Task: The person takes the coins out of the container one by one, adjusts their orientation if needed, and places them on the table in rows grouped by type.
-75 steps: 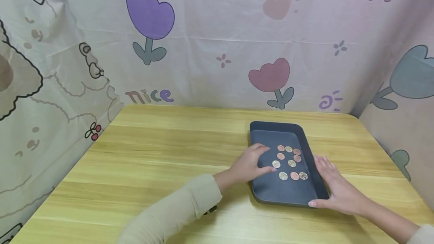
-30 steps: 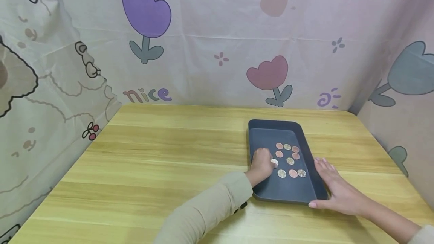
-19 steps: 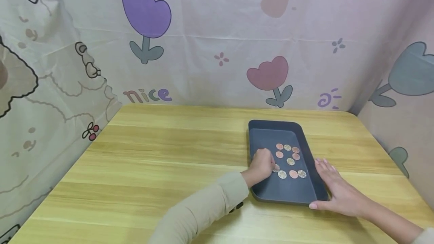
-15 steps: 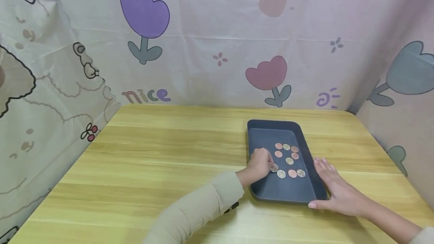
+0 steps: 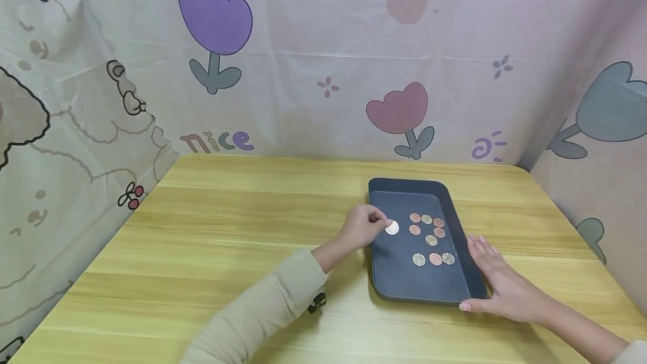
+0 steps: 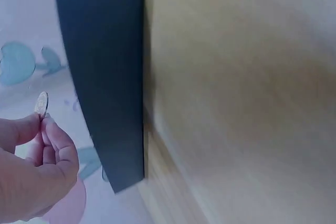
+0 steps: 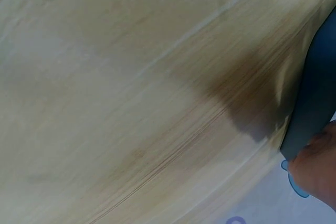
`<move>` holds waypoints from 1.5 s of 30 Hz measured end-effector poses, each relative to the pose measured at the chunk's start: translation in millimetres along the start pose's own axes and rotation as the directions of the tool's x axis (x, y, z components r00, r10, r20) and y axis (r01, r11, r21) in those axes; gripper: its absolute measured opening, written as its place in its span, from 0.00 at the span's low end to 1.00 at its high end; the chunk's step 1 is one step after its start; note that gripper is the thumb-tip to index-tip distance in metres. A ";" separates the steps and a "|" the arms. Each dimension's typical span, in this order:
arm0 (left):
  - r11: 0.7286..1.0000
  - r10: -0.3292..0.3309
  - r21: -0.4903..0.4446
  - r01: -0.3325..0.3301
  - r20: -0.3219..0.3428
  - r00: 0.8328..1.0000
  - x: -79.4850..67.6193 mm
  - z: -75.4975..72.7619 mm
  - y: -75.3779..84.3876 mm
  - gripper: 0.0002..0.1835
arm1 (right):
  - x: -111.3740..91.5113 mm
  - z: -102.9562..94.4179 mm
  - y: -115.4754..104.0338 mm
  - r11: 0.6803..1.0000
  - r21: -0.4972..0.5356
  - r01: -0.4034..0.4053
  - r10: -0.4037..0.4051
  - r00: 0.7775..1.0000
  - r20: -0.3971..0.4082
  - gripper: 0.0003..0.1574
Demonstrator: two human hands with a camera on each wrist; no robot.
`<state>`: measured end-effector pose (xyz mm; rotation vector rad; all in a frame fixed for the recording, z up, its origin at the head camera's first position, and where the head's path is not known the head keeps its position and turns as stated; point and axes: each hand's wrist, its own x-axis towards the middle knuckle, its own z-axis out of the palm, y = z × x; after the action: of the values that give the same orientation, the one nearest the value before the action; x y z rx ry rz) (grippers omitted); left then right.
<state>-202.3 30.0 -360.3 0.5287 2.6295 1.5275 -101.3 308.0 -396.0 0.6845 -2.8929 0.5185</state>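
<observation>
Fingers of the left hand [image 5: 361, 228] pinch one coin [image 5: 392, 227] by its edge over the left side of the tray [image 5: 399, 280]; nine coins [image 5: 431, 240] lie flat inside. Extended fingers of the right hand [image 5: 502, 282] touch its right side, apparently preventing sliding.

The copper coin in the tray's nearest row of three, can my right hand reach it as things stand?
Probably yes: nothing covers the copper coin, and your right hand rests against the tray nearby, needing only to clear its side wall.
</observation>
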 end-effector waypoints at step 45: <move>0.911 -0.286 0.290 0.294 -0.072 0.956 24.1 -29.3 -54.7 0.24 | 3.4 -3.4 -1.1 0.999 0.022 -0.024 0.024 0.999 0.030 0.71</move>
<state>-245.8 -11.4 -389.0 0.1156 2.8188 1.0683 -103.7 306.9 -391.9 0.6670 -2.9313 0.5484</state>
